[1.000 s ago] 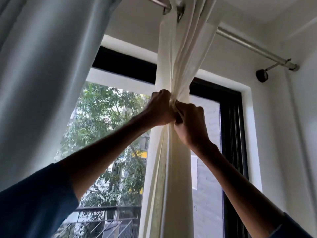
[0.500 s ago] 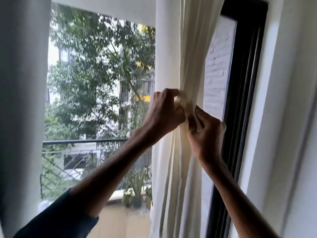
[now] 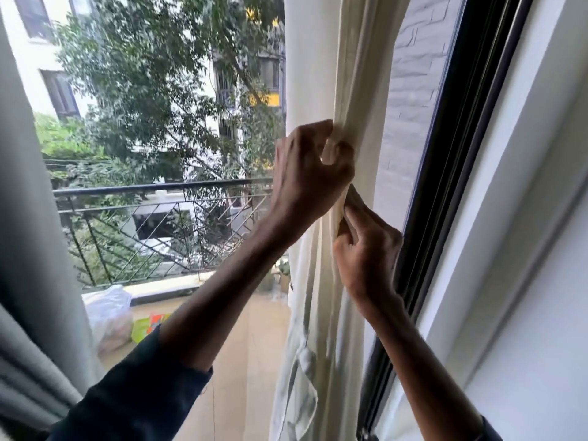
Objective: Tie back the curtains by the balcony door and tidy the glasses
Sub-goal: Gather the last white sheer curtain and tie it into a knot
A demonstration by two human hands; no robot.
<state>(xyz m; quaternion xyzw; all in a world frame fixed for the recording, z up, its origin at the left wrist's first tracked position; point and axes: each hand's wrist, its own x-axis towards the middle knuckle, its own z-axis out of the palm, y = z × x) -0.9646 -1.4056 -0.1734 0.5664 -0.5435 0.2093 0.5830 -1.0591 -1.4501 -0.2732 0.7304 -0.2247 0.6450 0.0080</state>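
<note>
1. Two hands meet on the cream curtain (image 3: 356, 58), which hangs gathered in a narrow column right of centre, running from the top edge to the bottom edge of the frame.
2. The left hand (image 3: 305, 173) reaches in from the lower left, its arm coming out of a dark sleeve (image 3: 143, 386). Its fingers (image 3: 342, 151) are curled tight round a bunched fold of the cloth at mid-height, and the fabric runs up out of the fist, between thumb and knuckles.
3. The right hand (image 3: 366, 246) comes up from the lower right and sits just beneath the left, the two almost touching. Its fingertips (image 3: 358, 214) point upward and pinch the curtain's folds just below the left fist. Something darker shows between these fingertips; I cannot tell whether it is a tie or only shadow.
4. Below both hands the cloth falls loose in long pleats, with a looser flap near the bottom edge.
5. Just right of the curtain stands the black door frame (image 3: 445, 154), slanting from upper right to lower centre, with a pale brick wall (image 3: 410, 90) seen through the glass between them.
6. A grey curtain (image 3: 25, 218) fills the left edge.
7. Between the two curtains, at centre left, a balcony railing (image 3: 159, 186) crosses before leafy trees, and a plastic bag (image 3: 108, 313) sits on the balcony floor at lower left.
</note>
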